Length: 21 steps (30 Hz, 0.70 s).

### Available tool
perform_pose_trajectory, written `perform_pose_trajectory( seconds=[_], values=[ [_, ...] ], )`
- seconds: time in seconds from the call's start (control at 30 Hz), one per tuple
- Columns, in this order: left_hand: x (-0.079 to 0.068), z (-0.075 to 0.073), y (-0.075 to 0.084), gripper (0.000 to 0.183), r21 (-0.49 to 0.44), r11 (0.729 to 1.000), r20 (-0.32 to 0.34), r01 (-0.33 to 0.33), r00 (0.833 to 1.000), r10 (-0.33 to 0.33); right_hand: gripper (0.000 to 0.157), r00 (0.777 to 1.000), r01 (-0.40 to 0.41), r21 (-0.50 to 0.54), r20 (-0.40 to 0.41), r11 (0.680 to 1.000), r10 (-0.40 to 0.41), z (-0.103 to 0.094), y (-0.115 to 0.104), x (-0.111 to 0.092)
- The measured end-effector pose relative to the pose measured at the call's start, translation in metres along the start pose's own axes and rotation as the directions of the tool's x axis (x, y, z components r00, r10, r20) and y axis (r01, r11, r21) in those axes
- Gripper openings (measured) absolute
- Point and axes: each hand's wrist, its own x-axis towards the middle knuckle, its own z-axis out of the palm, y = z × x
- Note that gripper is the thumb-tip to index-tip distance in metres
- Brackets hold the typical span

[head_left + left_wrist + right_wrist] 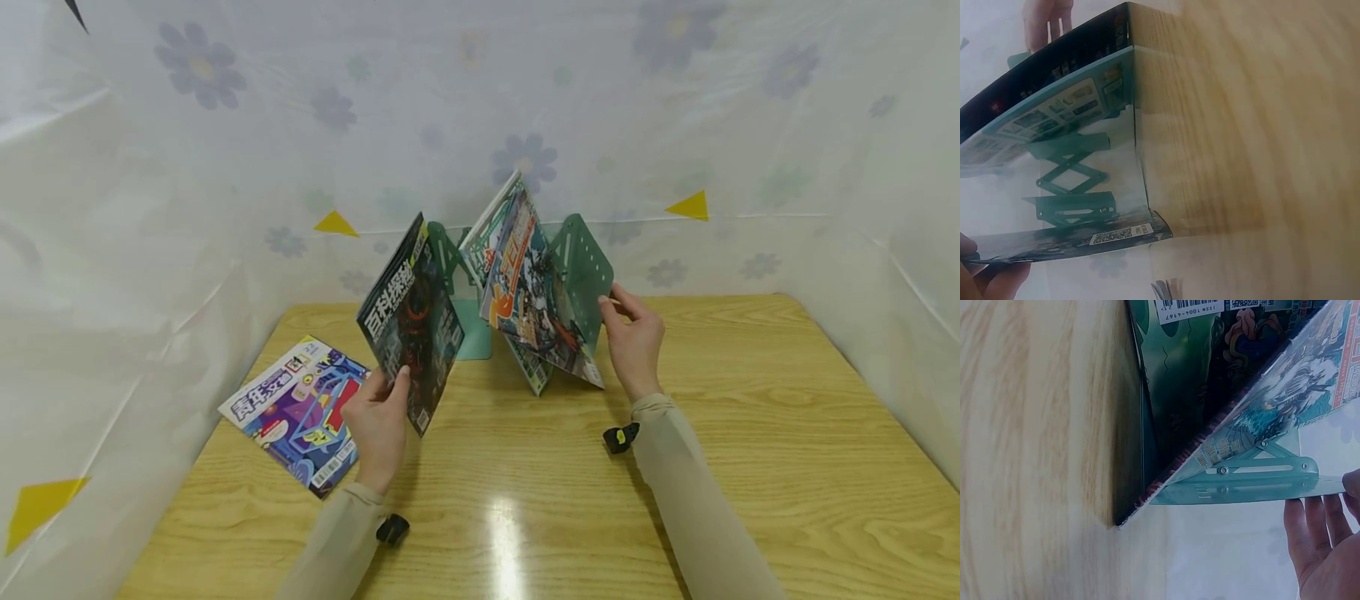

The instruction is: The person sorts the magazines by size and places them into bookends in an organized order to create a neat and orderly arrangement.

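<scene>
Our left fingers (402, 383) pinch a black magazine (420, 325), our right fingers (631, 303) the rack's (587, 260) edge; we should hold both steady and upright.

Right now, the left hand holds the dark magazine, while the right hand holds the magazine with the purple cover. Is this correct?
Not fully: the right hand holds the green bookend, as the head view shows. The left hand does hold the dark magazine.

There are at least four magazines (300, 412) (416, 312) (525, 283) (491, 227), two hands (381, 429) (633, 337), one bookstand (588, 258), three yellow triangles (337, 223) (693, 207) (43, 510) and one table (750, 417).
</scene>
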Motion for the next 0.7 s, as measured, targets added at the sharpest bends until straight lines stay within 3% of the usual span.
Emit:
perform_pose_trajectory(
  seconds=[0.27,0.5,0.7],
  values=[
    [0.003,0.005,-0.001,0.008,-0.022,0.998,0.001,0.057,0.998,-0.057,0.038,1.0,-0.002,-0.006,-0.001,1.0,0.002,0.0,-0.001,0.0],
    [0.005,0.013,-0.032,0.012,-0.06,0.996,0.005,0.063,0.998,-0.063,0.038,1.0,-0.01,-0.016,-0.004,1.0,0.01,0.0,0.001,0.0],
    [0.007,0.017,-0.039,0.016,-0.051,0.996,0.01,0.073,0.997,-0.072,0.039,1.0,-0.01,-0.016,-0.001,1.0,0.01,0.0,0.001,0.0]
  ],
)
